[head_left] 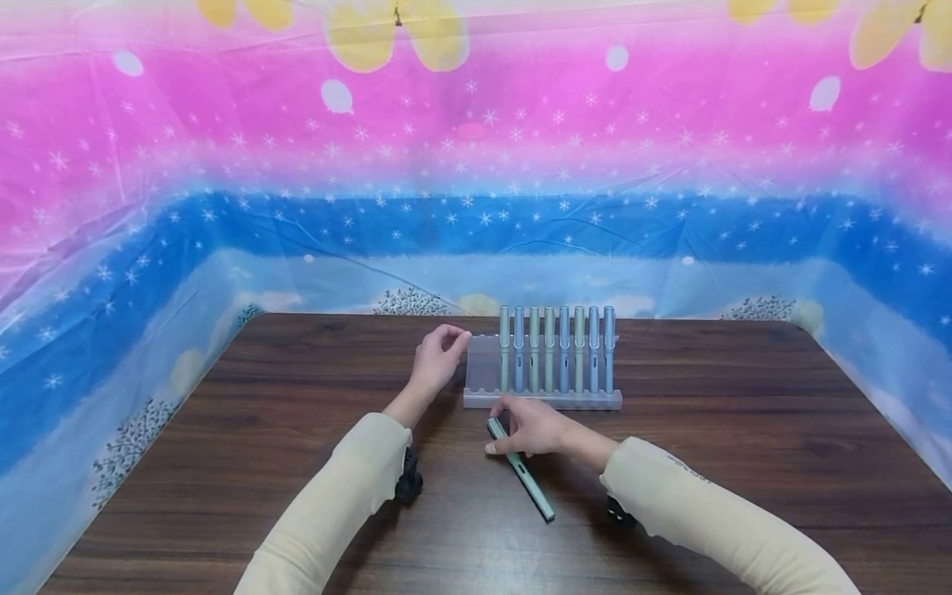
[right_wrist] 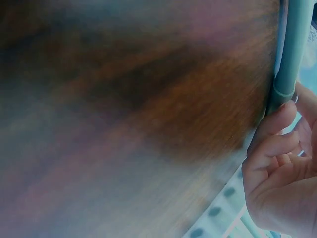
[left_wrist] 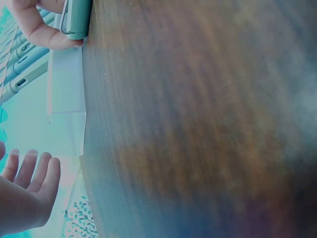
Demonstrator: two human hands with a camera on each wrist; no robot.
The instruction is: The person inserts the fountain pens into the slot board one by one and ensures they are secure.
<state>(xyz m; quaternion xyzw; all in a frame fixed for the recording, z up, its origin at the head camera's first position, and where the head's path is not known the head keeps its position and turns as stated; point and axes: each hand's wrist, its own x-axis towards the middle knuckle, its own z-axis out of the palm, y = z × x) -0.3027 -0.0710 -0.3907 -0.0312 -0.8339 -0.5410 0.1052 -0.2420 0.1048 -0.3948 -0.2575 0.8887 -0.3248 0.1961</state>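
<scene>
My right hand [head_left: 531, 427] pinches a pale green pen [head_left: 530, 486] near its upper end, in front of the rack; the pen slants down toward the near right. Whether its lower end touches the table cannot be told. A clear plastic pen rack [head_left: 483, 364] holds several green and blue pens [head_left: 565, 351] in a row, side by side, their capped ends up. Slots at the rack's left hold no pens. At its upper left corner is my left hand [head_left: 437, 359], fingertips at the edge. The left wrist view shows those fingers [left_wrist: 37, 173] spread and fairly straight.
The dark wood-grain table [head_left: 335, 372] extends around the rack. Behind and at the sides hangs a pink and blue snowflake-patterned cloth [head_left: 416, 165], meeting the table's far edge. A black wrist camera [head_left: 408, 477] sits at the left cuff.
</scene>
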